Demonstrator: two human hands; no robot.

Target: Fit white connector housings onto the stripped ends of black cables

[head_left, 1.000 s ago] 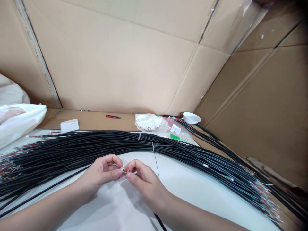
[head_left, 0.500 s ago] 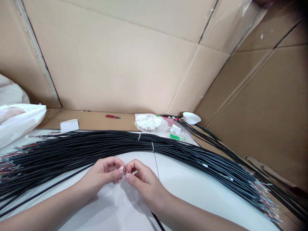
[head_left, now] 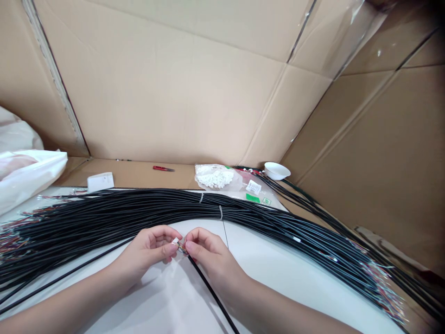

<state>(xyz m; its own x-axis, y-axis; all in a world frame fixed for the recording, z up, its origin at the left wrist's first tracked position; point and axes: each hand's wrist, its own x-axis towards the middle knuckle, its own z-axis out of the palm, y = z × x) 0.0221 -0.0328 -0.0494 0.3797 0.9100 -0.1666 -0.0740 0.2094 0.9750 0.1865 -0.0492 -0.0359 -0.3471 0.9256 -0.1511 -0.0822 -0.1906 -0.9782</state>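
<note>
Between the finger and thumb of my left hand point(head_left: 155, 246) is a small white connector point(head_left: 175, 241). Thin coloured wires point(head_left: 181, 249) run from it to the end of a black cable point(head_left: 212, 290). My right hand point(head_left: 206, 250) is closed in a pinch at these wires, close to where they leave the black sheath; its fingertips partly hide them. The cable slants down toward the lower edge, beneath my right wrist. Just beyond both hands lies a large bundle of black cables point(head_left: 139, 208), with bare coloured wire ends at both sides.
Behind the bundle are a bag of small white connectors point(head_left: 217, 178), a white bowl point(head_left: 276, 171), red-handled tweezers point(head_left: 162, 168) and a folded white card point(head_left: 100, 182). A white plastic bag point(head_left: 31, 171) sits at left. Cardboard walls point(head_left: 174, 83) enclose the white table point(head_left: 295, 278).
My right hand has shifted slightly right and up, away from the left fingertips. More of the coloured wires and the black cable now show between the hands.
</note>
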